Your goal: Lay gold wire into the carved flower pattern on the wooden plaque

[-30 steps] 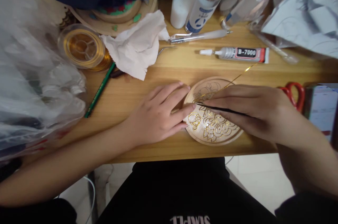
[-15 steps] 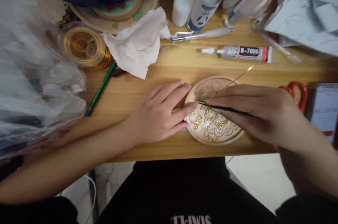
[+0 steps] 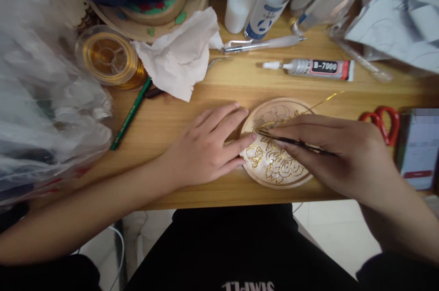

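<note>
1. A round, pale wooden disc (image 3: 258, 173), with a grooved rim and a drawn floral design, lay on the light-brown wooden table (image 3: 164, 131), between the two hands.
2. The left hand (image 3: 212, 151) was palm down at the disc's left side, its fingers spread. The index fingertip rested on the disc's surface, the thumb tip lay at its near-left edge, and the middle fingertip was at its upper-left edge.
3. The right hand (image 3: 350, 153) came over the disc from its right side. Its thumb and fingers were pinching slim black tweezers (image 3: 291, 141) lengthwise, covering part of the design.
4. The tweezers' tips pointed at the disc's left half, just beside the left index fingertip.
5. A thin, shiny gold wire (image 3: 330, 97) ran across the disc's upper part, close to the right fingers, its loose end sticking out past the upper-right edge. Whether the tips gripped it could not be told.
6. Gold outlines (image 3: 254, 154) followed the petals on the disc's near half; the far part showed plain drawn lines.
7. Beyond the disc lay a silver, black and red glue tube (image 3: 317, 67) marked B-7000; right of the disc were red-handled scissors (image 3: 386, 124); well to its left stood a clear spool of gold wire (image 3: 109, 55).
</note>
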`<state>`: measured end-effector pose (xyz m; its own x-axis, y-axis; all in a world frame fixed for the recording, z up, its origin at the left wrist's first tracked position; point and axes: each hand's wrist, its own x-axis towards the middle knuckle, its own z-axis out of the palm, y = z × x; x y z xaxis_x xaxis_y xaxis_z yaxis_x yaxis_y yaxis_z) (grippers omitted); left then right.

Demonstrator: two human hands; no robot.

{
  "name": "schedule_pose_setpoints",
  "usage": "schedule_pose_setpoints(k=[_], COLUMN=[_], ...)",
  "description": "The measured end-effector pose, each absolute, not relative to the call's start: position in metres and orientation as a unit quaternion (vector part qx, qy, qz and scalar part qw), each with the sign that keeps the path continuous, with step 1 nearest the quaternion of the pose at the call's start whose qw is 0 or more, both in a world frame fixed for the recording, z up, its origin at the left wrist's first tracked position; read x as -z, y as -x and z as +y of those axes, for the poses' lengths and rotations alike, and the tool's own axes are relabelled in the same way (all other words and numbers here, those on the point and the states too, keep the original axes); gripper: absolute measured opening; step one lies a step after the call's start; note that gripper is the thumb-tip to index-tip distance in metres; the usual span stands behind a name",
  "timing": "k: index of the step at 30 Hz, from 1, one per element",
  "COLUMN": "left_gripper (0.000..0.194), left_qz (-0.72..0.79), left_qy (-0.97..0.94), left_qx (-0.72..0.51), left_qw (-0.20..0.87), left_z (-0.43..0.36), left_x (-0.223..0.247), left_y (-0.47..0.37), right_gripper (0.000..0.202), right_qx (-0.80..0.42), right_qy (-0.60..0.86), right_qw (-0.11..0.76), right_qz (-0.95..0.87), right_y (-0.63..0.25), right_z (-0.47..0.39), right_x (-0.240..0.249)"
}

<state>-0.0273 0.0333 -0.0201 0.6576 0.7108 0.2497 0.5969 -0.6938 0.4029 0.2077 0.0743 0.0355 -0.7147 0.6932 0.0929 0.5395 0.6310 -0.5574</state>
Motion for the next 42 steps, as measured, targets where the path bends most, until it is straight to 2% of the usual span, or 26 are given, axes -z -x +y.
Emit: schedule_pose_setpoints(k=[8, 21, 42], left_gripper=[0.034, 0.032, 0.032], left_qz=[0.358, 0.317, 0.307], left_qy=[-0.904, -0.93, -0.936], left_qx=[-0.198, -0.178, -0.167], left_qw=[0.126, 0.049, 0.041], left_z=[0.034, 0.033, 0.033], left_x=[0.019, 0.02, 0.018], left_y=[0.028, 0.027, 0.027], right_gripper=[0.016, 0.007, 0.009], right_qx=[-0.244, -0.342, -0.324], right_qy=[0.346, 0.566, 0.552], right_qw=[0.15, 0.241, 0.253], right_qz=[-0.893, -0.71, -0.726], right_y=[-0.209, -0.19, -0.187], right_z=[0.069, 0.027, 0.027], right_x=[-0.038, -0.023, -0.022])
